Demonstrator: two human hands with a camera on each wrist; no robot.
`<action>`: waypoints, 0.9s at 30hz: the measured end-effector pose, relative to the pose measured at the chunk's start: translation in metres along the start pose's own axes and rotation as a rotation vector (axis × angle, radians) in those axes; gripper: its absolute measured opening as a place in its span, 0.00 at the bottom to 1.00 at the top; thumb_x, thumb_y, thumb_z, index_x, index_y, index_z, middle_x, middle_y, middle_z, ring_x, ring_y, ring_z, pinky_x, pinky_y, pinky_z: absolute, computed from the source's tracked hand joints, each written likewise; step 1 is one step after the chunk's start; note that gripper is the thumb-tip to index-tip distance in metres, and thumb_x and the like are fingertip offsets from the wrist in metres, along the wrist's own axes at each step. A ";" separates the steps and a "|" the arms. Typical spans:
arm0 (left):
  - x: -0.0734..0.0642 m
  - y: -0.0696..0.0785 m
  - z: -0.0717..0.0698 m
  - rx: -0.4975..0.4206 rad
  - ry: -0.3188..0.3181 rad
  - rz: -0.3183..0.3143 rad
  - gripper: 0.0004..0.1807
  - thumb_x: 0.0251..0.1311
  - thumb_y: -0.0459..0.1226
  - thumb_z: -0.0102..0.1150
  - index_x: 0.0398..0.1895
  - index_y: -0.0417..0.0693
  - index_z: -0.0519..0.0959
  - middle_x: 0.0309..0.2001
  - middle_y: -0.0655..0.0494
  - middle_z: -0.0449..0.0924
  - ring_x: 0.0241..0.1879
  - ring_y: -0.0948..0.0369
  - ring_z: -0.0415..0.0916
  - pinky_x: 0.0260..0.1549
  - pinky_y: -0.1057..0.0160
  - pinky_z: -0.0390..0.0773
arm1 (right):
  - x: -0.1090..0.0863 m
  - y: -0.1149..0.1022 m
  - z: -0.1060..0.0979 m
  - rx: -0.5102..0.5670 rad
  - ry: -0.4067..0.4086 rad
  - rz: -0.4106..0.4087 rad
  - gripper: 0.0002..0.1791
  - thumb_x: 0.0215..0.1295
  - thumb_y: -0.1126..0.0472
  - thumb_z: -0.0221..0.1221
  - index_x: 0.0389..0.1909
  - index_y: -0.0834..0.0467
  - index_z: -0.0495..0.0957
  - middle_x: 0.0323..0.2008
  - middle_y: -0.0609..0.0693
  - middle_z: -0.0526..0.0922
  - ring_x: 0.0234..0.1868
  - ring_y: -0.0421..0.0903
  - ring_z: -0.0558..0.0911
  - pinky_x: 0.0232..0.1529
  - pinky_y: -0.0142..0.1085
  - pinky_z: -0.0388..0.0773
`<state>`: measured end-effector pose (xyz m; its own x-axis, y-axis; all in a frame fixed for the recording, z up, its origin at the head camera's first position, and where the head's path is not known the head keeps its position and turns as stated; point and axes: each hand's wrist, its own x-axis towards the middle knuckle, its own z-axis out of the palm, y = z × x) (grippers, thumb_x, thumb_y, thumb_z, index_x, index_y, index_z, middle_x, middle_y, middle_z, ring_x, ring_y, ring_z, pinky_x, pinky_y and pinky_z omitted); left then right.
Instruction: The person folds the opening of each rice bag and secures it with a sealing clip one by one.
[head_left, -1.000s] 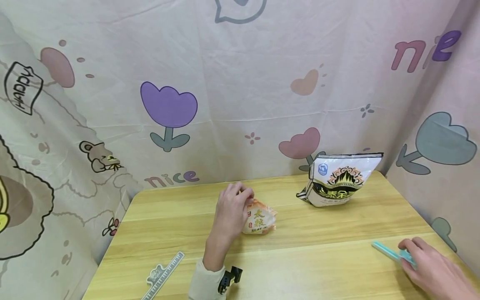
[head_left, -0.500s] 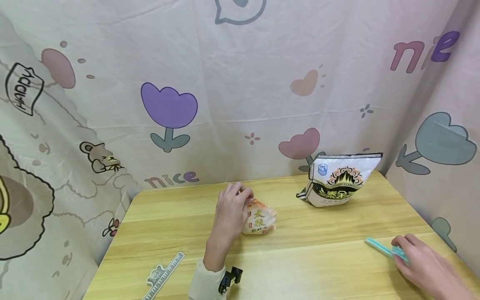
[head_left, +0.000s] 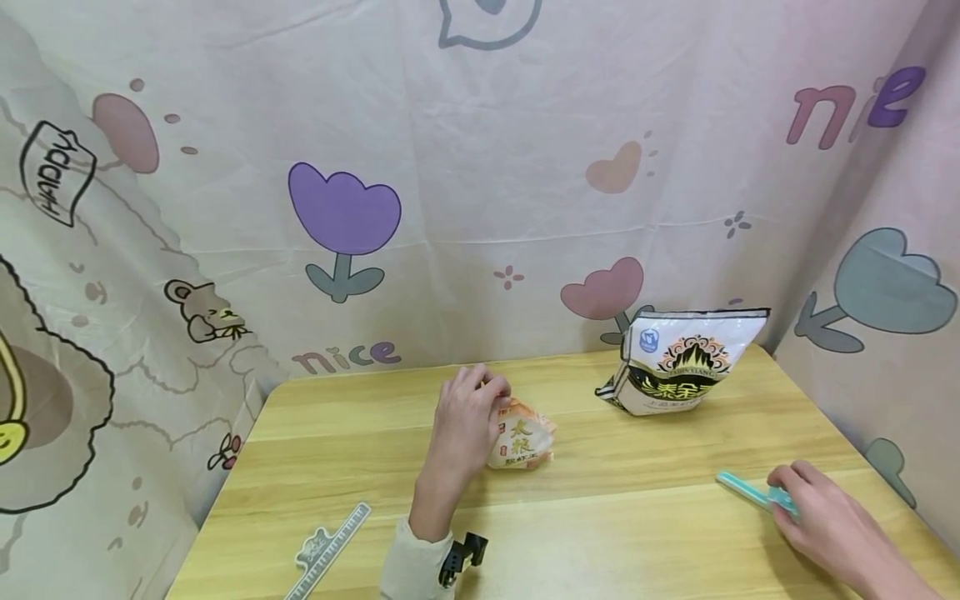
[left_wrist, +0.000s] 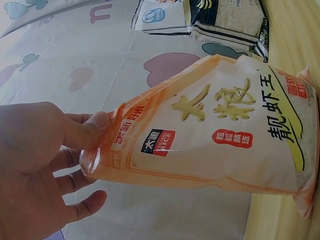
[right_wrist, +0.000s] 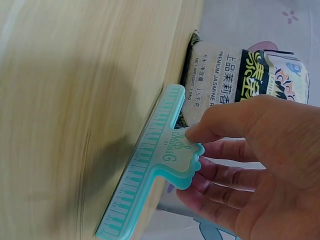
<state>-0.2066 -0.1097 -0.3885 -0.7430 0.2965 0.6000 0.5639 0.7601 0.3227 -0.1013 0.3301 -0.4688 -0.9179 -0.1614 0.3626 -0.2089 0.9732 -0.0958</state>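
At the middle of the table my left hand (head_left: pixel 463 421) pinches the gathered top of an orange and white rice bag (head_left: pixel 520 437). In the left wrist view the thumb presses on the bag's printed face near the top, other fingers lying behind it. My right hand (head_left: pixel 828 521), over the table's right side, holds a turquoise sealing clip (right_wrist: pixel 145 170) by its wavy-edged handle, between the thumb on top and fingers beneath. The clip's long bar bears a piano-key and ruler pattern and points away to the left in the head view.
A larger white and black jasmine rice bag (head_left: pixel 678 362) stands at the back right of the wooden table (head_left: pixel 600 542). A grey sealing clip (head_left: pixel 330 550) lies at the front left. A printed curtain (head_left: pixel 480 183) hangs along the back and sides.
My right hand has moved left and slightly away from me, carrying the turquoise sealing clip. My left hand keeps its pinch on the rice bag. The head view has shifted slightly.
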 end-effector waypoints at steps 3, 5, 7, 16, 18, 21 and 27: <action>0.001 0.001 0.000 -0.004 -0.004 -0.002 0.05 0.63 0.33 0.69 0.32 0.52 0.83 0.37 0.60 0.76 0.40 0.57 0.71 0.42 0.55 0.71 | 0.000 -0.001 0.000 -0.002 0.018 -0.016 0.19 0.40 0.70 0.76 0.34 0.60 0.80 0.31 0.48 0.75 0.27 0.42 0.73 0.21 0.37 0.72; 0.001 0.001 0.001 -0.005 -0.004 -0.003 0.05 0.63 0.33 0.69 0.32 0.52 0.83 0.37 0.60 0.77 0.40 0.57 0.71 0.42 0.55 0.71 | 0.002 -0.002 0.000 -0.005 0.015 -0.020 0.19 0.40 0.69 0.76 0.34 0.60 0.80 0.31 0.48 0.75 0.27 0.41 0.73 0.22 0.37 0.72; 0.001 0.001 0.001 -0.006 -0.004 -0.003 0.05 0.63 0.32 0.69 0.31 0.51 0.83 0.36 0.60 0.77 0.40 0.56 0.71 0.42 0.55 0.72 | 0.005 -0.003 0.000 -0.006 0.007 -0.018 0.18 0.41 0.69 0.76 0.34 0.60 0.80 0.31 0.48 0.75 0.27 0.41 0.72 0.22 0.38 0.73; 0.000 0.001 0.001 -0.005 -0.005 -0.008 0.05 0.63 0.33 0.69 0.31 0.52 0.83 0.36 0.60 0.77 0.41 0.56 0.72 0.42 0.55 0.72 | 0.019 -0.015 0.002 0.015 0.079 -0.094 0.20 0.38 0.69 0.76 0.34 0.59 0.80 0.32 0.46 0.75 0.27 0.40 0.72 0.23 0.38 0.73; 0.000 0.001 0.001 -0.007 -0.007 -0.009 0.05 0.64 0.34 0.69 0.31 0.52 0.83 0.36 0.60 0.77 0.40 0.57 0.72 0.42 0.55 0.72 | 0.022 -0.018 0.002 0.022 0.077 -0.095 0.19 0.39 0.69 0.77 0.35 0.59 0.80 0.32 0.46 0.75 0.27 0.40 0.72 0.23 0.38 0.73; 0.000 0.000 0.001 -0.014 -0.006 -0.008 0.05 0.64 0.33 0.69 0.31 0.52 0.83 0.36 0.60 0.77 0.40 0.57 0.72 0.42 0.55 0.72 | 0.027 -0.023 0.002 0.034 0.072 -0.093 0.19 0.40 0.69 0.76 0.36 0.59 0.81 0.32 0.46 0.76 0.28 0.40 0.73 0.24 0.38 0.74; 0.001 0.000 0.001 -0.024 -0.010 -0.013 0.05 0.64 0.33 0.68 0.31 0.51 0.82 0.37 0.60 0.77 0.40 0.56 0.72 0.42 0.55 0.72 | 0.035 -0.032 0.000 0.052 0.080 -0.102 0.19 0.42 0.69 0.76 0.37 0.59 0.82 0.33 0.47 0.77 0.29 0.40 0.74 0.24 0.39 0.75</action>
<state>-0.2079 -0.1085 -0.3882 -0.7539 0.2925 0.5882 0.5624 0.7502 0.3477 -0.1270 0.2934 -0.4528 -0.8615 -0.2434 0.4457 -0.3190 0.9422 -0.1020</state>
